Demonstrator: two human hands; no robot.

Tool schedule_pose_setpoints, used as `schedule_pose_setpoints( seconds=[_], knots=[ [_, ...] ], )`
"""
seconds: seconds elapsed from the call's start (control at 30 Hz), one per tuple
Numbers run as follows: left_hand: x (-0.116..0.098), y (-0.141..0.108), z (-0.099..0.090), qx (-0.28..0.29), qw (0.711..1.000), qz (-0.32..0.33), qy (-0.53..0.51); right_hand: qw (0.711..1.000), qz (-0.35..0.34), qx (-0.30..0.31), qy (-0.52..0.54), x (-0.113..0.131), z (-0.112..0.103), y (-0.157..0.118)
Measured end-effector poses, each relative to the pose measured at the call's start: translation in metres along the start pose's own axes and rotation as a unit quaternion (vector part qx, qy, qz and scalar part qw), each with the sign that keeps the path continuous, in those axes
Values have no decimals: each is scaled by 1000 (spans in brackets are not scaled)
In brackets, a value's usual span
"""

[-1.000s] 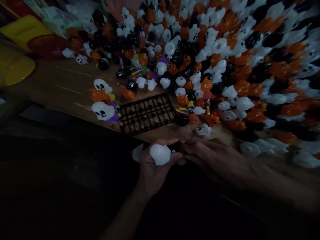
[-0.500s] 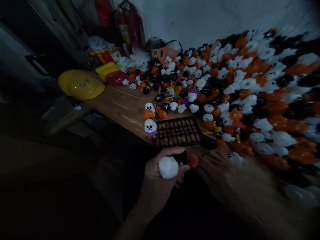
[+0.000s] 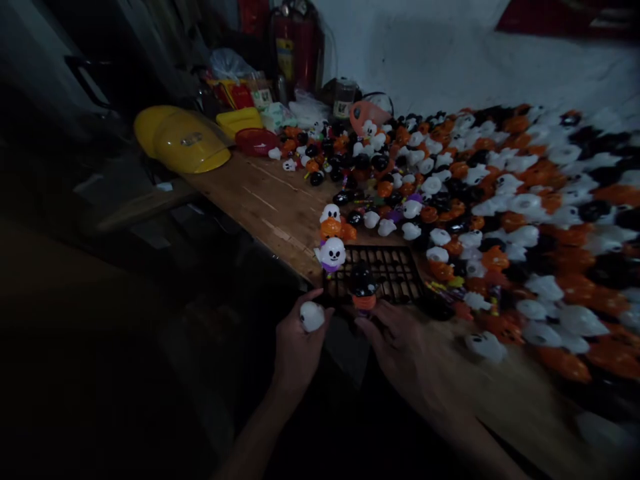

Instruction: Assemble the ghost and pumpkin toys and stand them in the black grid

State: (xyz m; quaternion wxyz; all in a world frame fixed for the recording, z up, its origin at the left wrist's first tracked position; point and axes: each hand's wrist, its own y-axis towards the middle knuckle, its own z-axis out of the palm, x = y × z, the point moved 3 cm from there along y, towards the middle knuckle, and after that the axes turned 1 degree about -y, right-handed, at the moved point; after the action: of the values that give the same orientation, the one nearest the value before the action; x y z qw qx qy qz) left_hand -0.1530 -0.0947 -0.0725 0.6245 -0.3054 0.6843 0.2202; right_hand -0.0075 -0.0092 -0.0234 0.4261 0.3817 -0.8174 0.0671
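My left hand (image 3: 301, 337) is closed round a white toy head (image 3: 312, 317) at the table's front edge. To its right, my right hand (image 3: 395, 333) grips a black and orange toy (image 3: 363, 287) by its lower end, upright over the front of the black grid rack (image 3: 387, 257). At the rack's left corner stand a white skull-faced toy (image 3: 333, 253) with a purple base and, behind it, a white and orange ghost toy (image 3: 330, 220).
A large heap of white, orange and black toy heads (image 3: 520, 200) covers the table's right and back. A yellow cap-shaped visor (image 3: 187, 141) lies at the left end, beside a red dish (image 3: 257, 141). Fire extinguishers (image 3: 296, 50) stand behind.
The black and orange toy has passed from my left hand to my right and now points up. My hands have moved apart, and the view has shifted, showing more wall.
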Motion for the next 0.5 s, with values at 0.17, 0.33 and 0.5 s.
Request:
schedule_pose_setpoints(
  seconds=[0.17, 0.33, 0.5],
  knots=[
    [4, 12, 8, -15, 998, 38, 53, 1000, 11, 7, 24, 3, 0, 7],
    [6, 15, 19, 11, 999, 5, 38, 999, 30, -9, 23, 6, -10, 9],
    [-9, 3, 11, 20, 998, -36, -43, 998, -11, -60, 12, -2, -12, -1]
  ],
)
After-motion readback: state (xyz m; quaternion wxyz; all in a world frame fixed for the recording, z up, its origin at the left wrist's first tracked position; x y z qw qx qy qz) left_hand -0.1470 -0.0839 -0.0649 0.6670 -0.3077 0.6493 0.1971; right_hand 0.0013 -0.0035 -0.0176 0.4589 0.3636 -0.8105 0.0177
